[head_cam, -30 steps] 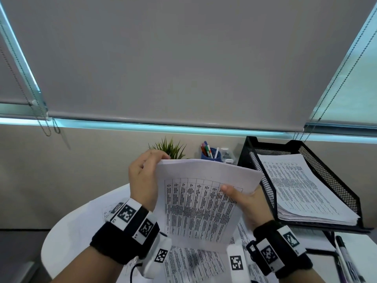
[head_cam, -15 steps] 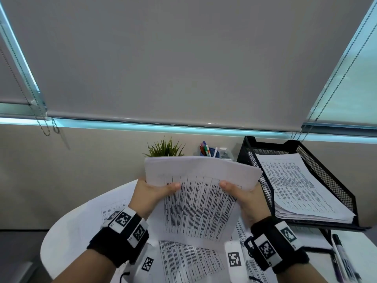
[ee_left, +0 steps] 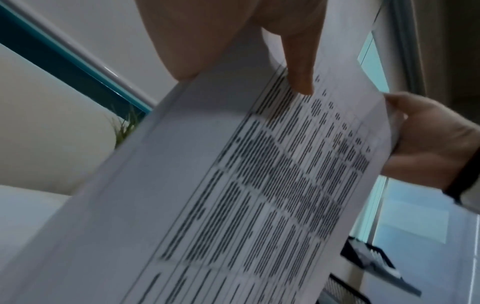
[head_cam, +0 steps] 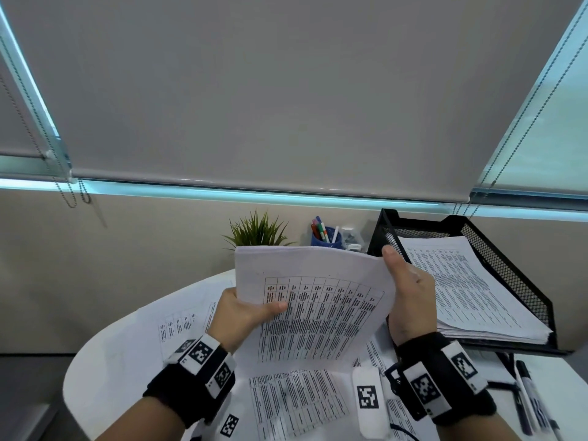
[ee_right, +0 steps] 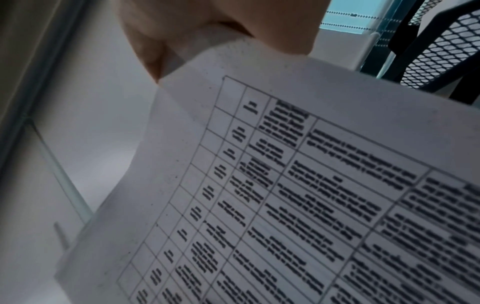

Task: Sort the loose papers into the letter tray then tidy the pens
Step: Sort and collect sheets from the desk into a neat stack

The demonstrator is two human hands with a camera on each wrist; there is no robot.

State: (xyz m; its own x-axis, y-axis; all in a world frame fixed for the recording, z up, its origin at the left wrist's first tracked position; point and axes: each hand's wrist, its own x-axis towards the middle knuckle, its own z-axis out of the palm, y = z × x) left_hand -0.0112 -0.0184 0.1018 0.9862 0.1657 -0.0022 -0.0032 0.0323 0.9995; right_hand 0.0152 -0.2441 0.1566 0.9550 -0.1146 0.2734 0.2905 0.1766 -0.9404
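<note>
Hands both on printed sheet: left hand pinches lower-left edge, right hand grips right edge, sheet held above table beside mesh letter tray. Keep sheet flat, square w/ tray stack, slide in from front, don't curl corners. Loose papers left on table; pens after.

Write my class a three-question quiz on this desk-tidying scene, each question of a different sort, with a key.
1. True or false: both hands, the left hand and the right hand, hold the sheet.
2. Multiple choice: the tray holds A) nothing, B) a stack of printed papers, C) pens.
3. Fill in: more printed papers lie on the ___ under the hands.

Key: 1 true; 2 B; 3 table.
</note>
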